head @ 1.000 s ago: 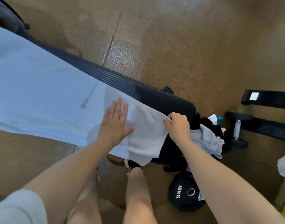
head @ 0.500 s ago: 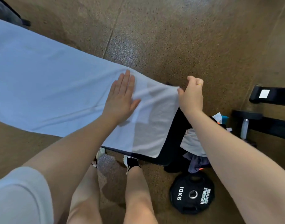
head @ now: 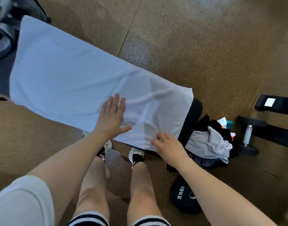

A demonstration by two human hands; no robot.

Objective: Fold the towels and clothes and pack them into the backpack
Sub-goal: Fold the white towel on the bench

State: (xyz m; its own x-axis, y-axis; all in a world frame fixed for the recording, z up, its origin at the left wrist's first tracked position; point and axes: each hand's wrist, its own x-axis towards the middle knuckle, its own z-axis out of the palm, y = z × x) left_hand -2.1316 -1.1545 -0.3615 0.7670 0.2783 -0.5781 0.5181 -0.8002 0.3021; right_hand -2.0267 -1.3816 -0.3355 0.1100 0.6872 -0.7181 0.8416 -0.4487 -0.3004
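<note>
My left hand (head: 111,118) lies flat on the large white terry towel (head: 71,75), fingers (head: 116,101) straight and slightly spread, thumb out to the right, palm pressing the cloth down. My right hand (head: 168,146) sits at the towel's near edge, close to its right-hand end; its fingers are bent down onto the cloth and the fabric is bunched into creases at the fingertips. I cannot tell whether they pinch the edge or only press on it. A gold ring shows on one finger.

The towel is spread lengthwise over the black padded worktop (head: 191,118), covering most of it; only the right end of the pad is bare. The towel's near edge overhangs the worktop.

Compared with half a second ago, the right hand has left the towel's far right corner, where it was raised, and has come down to the near edge. The left hand has stayed flat but now sits nearer to me on the cloth. The towel's right end lies flatter.

To the right, a crumpled pale grey garment (head: 210,142) rests on a heap of dark clothes (head: 210,123) on the brown speckled floor (head: 205,46). A dark grey backpack (head: 4,30) is at the upper left, touching the towel's far end.
</note>
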